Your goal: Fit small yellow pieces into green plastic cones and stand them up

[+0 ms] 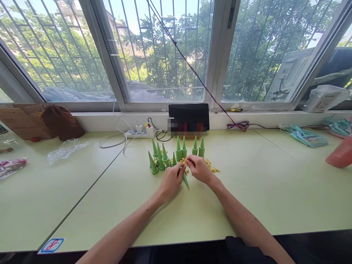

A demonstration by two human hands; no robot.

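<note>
My left hand (171, 179) is closed around a green cone (186, 182), whose point sticks out below the fingers toward me. Right beside it, my right hand (200, 169) pinches at the cone's wide end, fingertips nearly touching the left ones. What the right fingers hold is too small and hidden to make out. Several green cones stand point up on the table, some in a left cluster (161, 161), others on ribbed green bases, such as the cone (178, 149) behind my hands. Small yellow pieces (213, 167) lie scattered behind and right of my hands.
A dark tablet (189, 118) leans at the windowsill beside a power strip (139, 132) with cables. A brown pouch (64, 122) and clear plastic wrap (66, 149) lie left. At right are teal packages (306, 135) and a red object (339, 153). A seam crosses the table (110, 216).
</note>
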